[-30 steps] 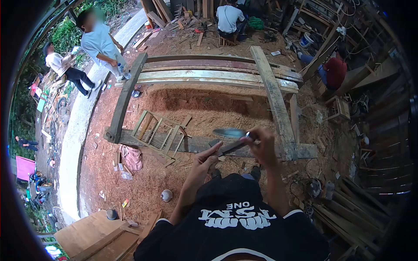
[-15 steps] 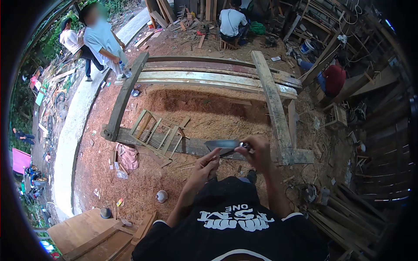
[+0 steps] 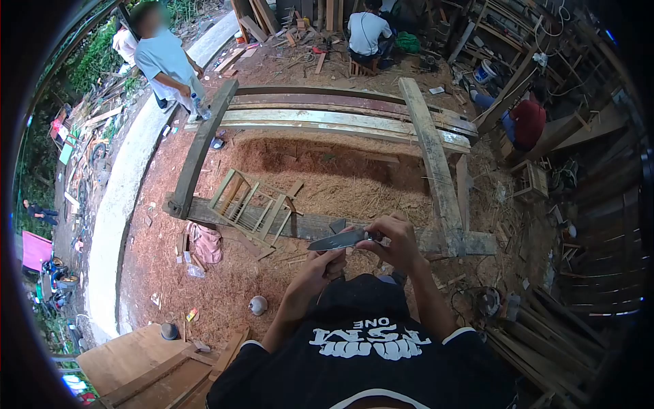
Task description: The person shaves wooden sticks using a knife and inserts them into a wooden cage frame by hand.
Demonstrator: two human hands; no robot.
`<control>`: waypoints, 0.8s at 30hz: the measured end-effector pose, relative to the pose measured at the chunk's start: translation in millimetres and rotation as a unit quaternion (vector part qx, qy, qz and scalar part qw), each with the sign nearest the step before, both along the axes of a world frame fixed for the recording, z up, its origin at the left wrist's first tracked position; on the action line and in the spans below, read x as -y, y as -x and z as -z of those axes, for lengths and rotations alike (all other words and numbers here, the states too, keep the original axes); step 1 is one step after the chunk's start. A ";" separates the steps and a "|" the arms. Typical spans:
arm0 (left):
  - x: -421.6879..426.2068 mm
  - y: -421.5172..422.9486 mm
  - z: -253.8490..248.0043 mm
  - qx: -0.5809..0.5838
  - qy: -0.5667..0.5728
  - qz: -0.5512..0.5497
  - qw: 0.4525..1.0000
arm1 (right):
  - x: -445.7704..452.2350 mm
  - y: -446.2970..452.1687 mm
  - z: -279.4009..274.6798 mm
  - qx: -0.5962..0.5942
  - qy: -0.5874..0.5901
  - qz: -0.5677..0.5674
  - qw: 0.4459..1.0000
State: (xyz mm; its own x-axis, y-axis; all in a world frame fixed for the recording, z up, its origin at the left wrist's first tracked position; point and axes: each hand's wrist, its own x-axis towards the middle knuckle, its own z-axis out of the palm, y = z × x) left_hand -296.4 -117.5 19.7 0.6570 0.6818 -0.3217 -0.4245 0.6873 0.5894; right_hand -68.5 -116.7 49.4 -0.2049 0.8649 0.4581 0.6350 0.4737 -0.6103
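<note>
My right hand (image 3: 396, 240) is closed around the handle of a knife (image 3: 337, 240). Its broad grey blade points left and lies nearly level, just in front of my chest. Below the blade is my left hand (image 3: 319, 269), with curled fingers and the thumb close under the blade's edge. Whether it holds anything small is hidden. Just beyond the knife, a dark pointed piece (image 3: 338, 225) shows against a long wooden beam (image 3: 303, 227).
A small slatted wooden frame (image 3: 248, 204) leans on the beam. Long boards (image 3: 320, 117) lie beyond, between two timbers. A pink cloth (image 3: 206, 242) is on the sawdust. One person (image 3: 167, 65) stands left; others sit at the back (image 3: 366, 34) and right (image 3: 528, 124).
The knife has shifted left and slightly down, its blade now tilted and over my left fingers. My right hand has moved a little with it. The standing person has shifted slightly.
</note>
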 end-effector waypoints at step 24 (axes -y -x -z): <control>-24.9 -25.6 -10.9 -0.051 -0.044 -0.062 0.996 | -8.0 8.4 4.1 -0.113 0.057 0.049 0.991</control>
State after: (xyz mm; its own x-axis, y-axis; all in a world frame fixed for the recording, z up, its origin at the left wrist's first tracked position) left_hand -270.9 -92.6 30.7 0.5330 0.7843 -0.3174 -0.4374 0.5765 0.6902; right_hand -76.9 -108.7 45.3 -0.0204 0.9243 0.3812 0.5164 0.3362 -0.7876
